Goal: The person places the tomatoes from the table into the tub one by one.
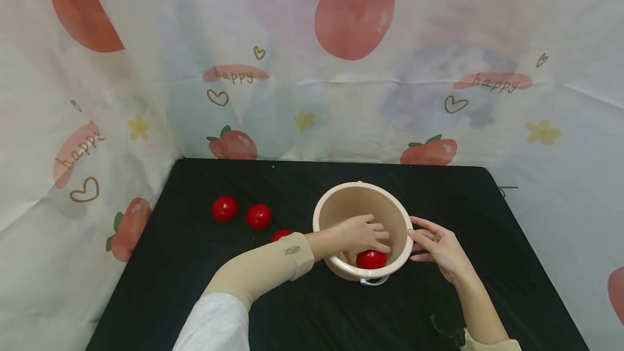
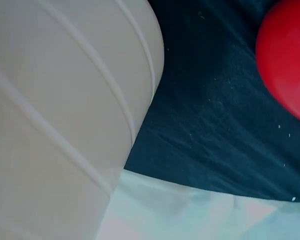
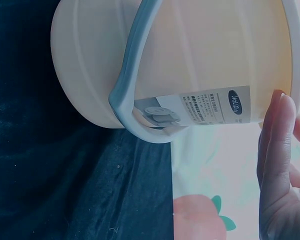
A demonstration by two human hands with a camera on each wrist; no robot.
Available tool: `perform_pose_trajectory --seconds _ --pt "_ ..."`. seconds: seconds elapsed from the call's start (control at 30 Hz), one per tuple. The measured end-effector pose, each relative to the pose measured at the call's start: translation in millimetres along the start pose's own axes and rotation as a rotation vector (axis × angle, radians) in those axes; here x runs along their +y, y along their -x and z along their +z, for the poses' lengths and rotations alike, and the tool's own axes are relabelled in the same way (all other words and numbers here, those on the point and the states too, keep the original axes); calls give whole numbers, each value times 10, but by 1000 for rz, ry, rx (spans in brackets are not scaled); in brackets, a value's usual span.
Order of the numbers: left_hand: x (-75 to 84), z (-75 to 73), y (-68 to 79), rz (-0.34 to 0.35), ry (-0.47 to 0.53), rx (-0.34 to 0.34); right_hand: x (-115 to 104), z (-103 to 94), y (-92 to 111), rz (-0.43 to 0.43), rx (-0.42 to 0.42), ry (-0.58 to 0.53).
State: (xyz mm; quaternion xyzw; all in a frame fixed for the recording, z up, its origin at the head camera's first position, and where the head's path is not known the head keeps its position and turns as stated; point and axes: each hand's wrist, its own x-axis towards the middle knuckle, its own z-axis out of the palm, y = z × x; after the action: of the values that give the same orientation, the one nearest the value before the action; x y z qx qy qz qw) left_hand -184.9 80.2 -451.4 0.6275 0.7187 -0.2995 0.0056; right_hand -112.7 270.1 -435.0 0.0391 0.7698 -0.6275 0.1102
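A cream bucket (image 1: pixel 363 191) stands on the black table, its pale handle (image 3: pixel 135 65) hanging down outside and a printed label (image 3: pixel 215 107) on its wall. My left hand (image 1: pixel 363 233) reaches down inside it, fingers and thumb curved round a red ball (image 1: pixel 371 259). The left wrist view shows the bucket's ridged wall (image 2: pixel 55 100) and a red ball (image 2: pixel 290 60) outside it, but not that hand. With fairly straight fingers, my right hand (image 1: pixel 439 248) touches the bucket's right rim. In the right wrist view its fingertips (image 3: pixel 285 107) lie against the wall just under the rim.
Two red balls, one at the left (image 1: pixel 225 208) and one beside it (image 1: pixel 259 216), lie on the black table (image 1: pixel 302 307). Another red ball (image 1: pixel 281 235) is partly hidden behind my left forearm. A fruit-patterned curtain (image 1: pixel 292 26) hangs behind the table and along its sides.
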Motion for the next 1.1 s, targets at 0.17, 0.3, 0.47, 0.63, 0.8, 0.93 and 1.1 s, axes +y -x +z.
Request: perform_pose_trajectory --seconds 0.17,0.3,0.47,0.63,0.8,0.93,1.1 --pt "13 12 -64 15 -35 -53 -9 -4 8 -4 6 12" --pt "30 27 -111 13 -60 -68 -7 -10 10 -6 8 16" --pt "57 28 -149 -12 -82 -145 -1 -10 9 -9 9 18" --pt "74 37 -164 -47 -108 -230 -1 -3 8 -8 9 20" --pt "65 50 -168 -91 -105 -272 -7 3 4 -6 9 21" --pt "57 48 -156 -115 -101 -276 -11 9 1 -2 8 18" --pt "46 43 -117 -131 -71 -223 -6 17 -2 0 8 13"
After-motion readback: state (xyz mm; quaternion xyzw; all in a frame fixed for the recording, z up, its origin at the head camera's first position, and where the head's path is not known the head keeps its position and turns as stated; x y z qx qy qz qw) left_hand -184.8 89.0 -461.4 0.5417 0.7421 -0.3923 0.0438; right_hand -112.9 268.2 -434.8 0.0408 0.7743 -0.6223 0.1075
